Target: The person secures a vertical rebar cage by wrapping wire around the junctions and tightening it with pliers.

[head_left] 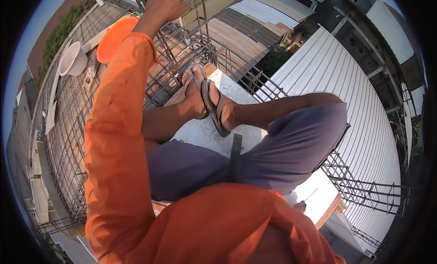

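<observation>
Head view, left hand (165, 5) near rebar cage (210, 49), right hand (299, 206) mostly hidden, cannot tell either grip

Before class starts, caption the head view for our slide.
Left hand outstretched near steel rebar, sandalled feet together on a white surface.

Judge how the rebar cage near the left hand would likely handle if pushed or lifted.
The rebar cage would probably stay stiff, since its long bars are linked by many crosspieces. It would likely feel heavy, as the bars look like metal. It could snag rather than slide cleanly, because bars jut upward near the left hand.
</observation>
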Available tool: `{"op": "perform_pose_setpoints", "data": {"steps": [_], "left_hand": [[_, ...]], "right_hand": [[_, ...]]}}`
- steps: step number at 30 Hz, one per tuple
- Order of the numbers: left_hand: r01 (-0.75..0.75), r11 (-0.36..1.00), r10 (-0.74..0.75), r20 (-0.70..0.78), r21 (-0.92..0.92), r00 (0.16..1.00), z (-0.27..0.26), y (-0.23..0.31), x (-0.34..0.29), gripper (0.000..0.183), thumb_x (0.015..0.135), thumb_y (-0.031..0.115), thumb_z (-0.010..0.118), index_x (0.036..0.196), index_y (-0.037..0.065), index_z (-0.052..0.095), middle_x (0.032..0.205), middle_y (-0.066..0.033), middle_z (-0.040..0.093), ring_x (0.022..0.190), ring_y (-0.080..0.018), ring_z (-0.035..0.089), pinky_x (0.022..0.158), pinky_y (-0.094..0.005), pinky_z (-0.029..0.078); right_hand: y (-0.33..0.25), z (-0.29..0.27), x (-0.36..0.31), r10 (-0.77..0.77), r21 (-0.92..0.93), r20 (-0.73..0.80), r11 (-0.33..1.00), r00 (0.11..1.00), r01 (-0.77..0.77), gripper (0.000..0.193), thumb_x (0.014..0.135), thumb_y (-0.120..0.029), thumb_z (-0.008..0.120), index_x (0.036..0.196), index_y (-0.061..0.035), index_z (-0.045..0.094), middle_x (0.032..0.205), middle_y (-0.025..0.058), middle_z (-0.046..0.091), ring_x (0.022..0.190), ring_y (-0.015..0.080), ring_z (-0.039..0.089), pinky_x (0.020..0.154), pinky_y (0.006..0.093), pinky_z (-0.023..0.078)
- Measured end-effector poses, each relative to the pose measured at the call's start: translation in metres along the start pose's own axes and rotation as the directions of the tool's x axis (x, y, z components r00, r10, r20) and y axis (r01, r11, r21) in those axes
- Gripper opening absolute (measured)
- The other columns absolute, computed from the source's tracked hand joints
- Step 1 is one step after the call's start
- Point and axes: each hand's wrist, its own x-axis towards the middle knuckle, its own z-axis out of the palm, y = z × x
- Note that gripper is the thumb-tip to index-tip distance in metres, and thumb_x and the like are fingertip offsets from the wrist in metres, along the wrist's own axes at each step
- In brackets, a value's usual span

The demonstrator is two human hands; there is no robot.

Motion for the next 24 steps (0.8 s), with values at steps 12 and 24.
{"op": "perform_pose_setpoints", "data": {"steps": [12,24], "left_hand": [[-0.134,0.985,0.132,-0.026,-0.105,0.991,0.026,0.011,0.005,0.027,0.079,0.024,0.054,0.097,0.007,0.066,0.083,-0.0150,0.066,0.080,-0.0330,0.063,0.075,-0.0427,0.048],[-0.310,0.886,0.411,0.271,-0.346,0.871,0.101,0.154,0.015,0.024,0.077,0.018,0.053,0.092,0.005,0.066,0.089,-0.0213,0.064,0.089,-0.0370,0.061,0.078,-0.0429,0.047]], "right_hand": [[0.149,-0.074,-0.167,0.145,-0.153,-0.280,0.969,0.949,-0.193,0.027,0.081,-0.028,0.047,0.097,-0.0081,0.056,0.093,0.0071,0.056,0.087,0.0283,0.048,0.074,0.0409,0.037],[0.226,-0.130,-0.296,0.347,-0.406,-0.559,0.678,0.753,-0.613,0.013,0.077,-0.021,0.050,0.084,-0.0104,0.052,0.081,0.0064,0.052,0.081,0.0273,0.048,0.071,0.0393,0.036]]}}
